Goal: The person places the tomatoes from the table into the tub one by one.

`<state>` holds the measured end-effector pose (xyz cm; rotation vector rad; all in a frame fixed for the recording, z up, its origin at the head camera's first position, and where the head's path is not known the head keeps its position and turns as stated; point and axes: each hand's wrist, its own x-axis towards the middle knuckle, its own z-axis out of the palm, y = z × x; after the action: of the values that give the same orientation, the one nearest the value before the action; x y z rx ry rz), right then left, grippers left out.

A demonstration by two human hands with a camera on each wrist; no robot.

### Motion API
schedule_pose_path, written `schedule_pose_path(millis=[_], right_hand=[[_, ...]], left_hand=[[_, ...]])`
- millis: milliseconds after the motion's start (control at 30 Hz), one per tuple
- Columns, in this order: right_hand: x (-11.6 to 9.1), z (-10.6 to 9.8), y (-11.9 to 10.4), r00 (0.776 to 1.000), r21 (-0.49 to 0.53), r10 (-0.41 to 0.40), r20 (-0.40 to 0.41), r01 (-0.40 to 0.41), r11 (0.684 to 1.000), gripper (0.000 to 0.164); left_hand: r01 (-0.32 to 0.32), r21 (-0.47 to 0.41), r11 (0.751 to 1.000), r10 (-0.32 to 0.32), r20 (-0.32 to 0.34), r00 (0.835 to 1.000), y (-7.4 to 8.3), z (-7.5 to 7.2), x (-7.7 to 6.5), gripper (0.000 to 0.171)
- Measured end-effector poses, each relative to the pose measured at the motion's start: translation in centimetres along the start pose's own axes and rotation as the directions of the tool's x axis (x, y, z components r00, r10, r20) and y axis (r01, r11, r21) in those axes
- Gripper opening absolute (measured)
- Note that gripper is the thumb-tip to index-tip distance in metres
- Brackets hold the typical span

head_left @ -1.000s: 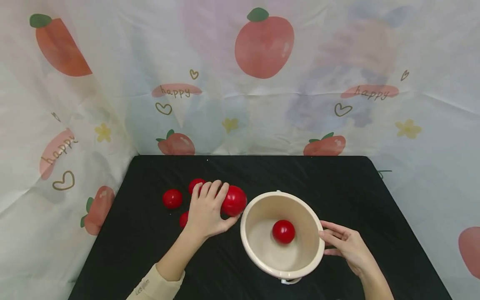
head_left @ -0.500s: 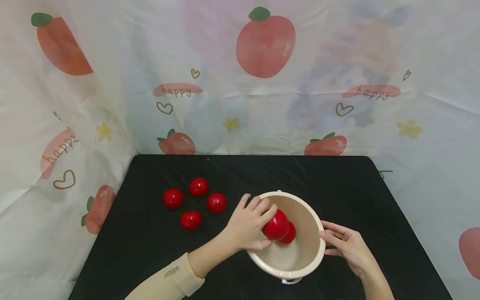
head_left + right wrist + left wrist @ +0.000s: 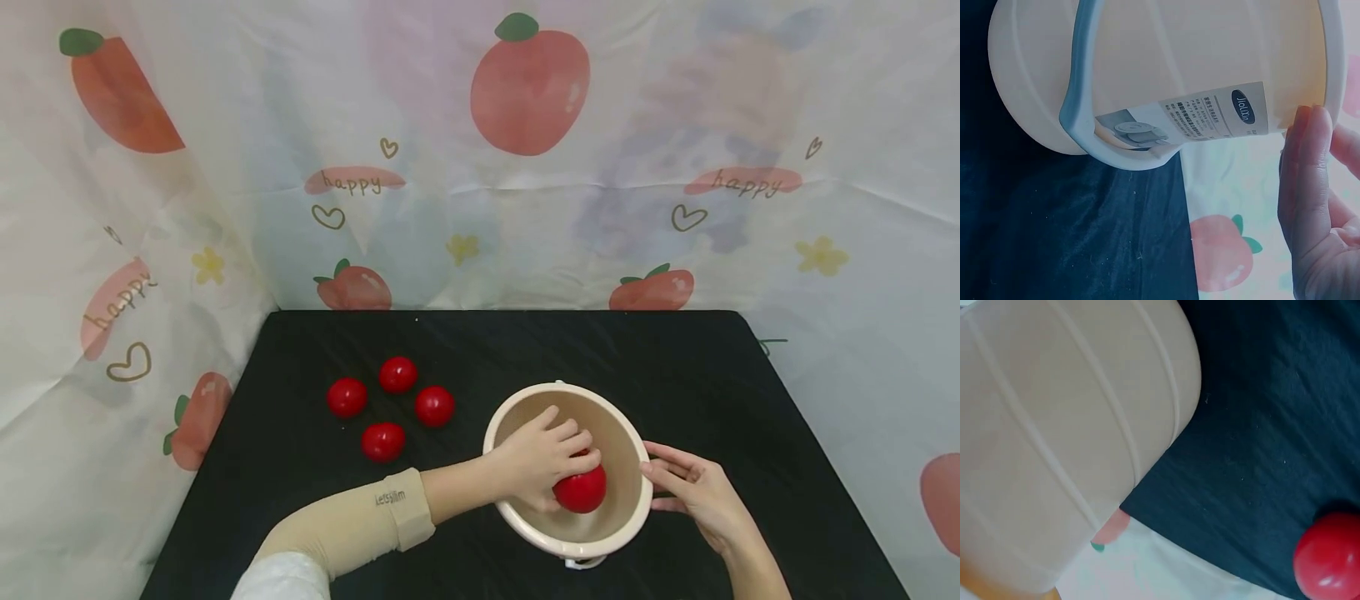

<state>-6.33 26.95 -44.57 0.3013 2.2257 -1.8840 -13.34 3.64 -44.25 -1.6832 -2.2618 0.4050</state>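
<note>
My left hand (image 3: 543, 458) reaches down inside a cream bucket (image 3: 517, 521) in the head view. Its fingers curl round a shiny red ball (image 3: 583, 492), low in the bucket; I cannot tell whether it touches the bottom. Another red ball in there is mostly or fully hidden behind hand and ball. At the bucket's right side, my right hand (image 3: 697, 492) holds the rim, thumb on top and fingers against the outside. The right wrist view shows those fingers (image 3: 1313, 181) near the rim, beside a printed label (image 3: 1191, 115). The bucket's ribbed wall (image 3: 1085, 425) fills much of the left wrist view.
Several red balls lie loose on the black table (image 3: 675, 358), left of the bucket, among them a front one (image 3: 383, 442) and a leftmost one (image 3: 347, 397). The bucket's handle (image 3: 1082, 81) hangs down outside. A fruit-print cloth (image 3: 525, 225) stands behind the table.
My left hand has carried its red ball rightward from beside the bucket, over the rim and down inside. The loose balls it covered are now in sight. The right hand and bucket stay put.
</note>
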Motion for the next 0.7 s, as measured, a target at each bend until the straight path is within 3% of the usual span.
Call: schedule_pose_path(millis=[133, 367, 533, 700], right_hand=[[-0.2, 0.2, -0.4, 1.000, -0.020, 0.016, -0.015, -0.016, 1.000, 0.054], [-0.2, 0.2, -0.5, 1.000, -0.029, 0.019, -0.015, -0.019, 0.999, 0.054], [-0.2, 0.1, -0.6, 1.000, -0.028, 0.020, -0.002, -0.020, 0.999, 0.055], [-0.1, 0.2, -0.5, 1.000, -0.001, 0.023, -0.001, -0.023, 1.000, 0.053]], left_hand=[[-0.124, 0.022, 0.992, 0.122, 0.100, 0.987, 0.1, 0.4, 0.9, 0.076], [-0.287, 0.061, 0.956, 0.269, 0.213, 0.939, 0.5, 0.7, 2.4, 0.076], [-0.366, 0.096, 0.925, 0.326, 0.292, 0.899, 0.9, 1.1, 3.5, 0.074], [-0.398, 0.120, 0.910, 0.339, 0.339, 0.878, 1.1, 1.7, 4.2, 0.073]])
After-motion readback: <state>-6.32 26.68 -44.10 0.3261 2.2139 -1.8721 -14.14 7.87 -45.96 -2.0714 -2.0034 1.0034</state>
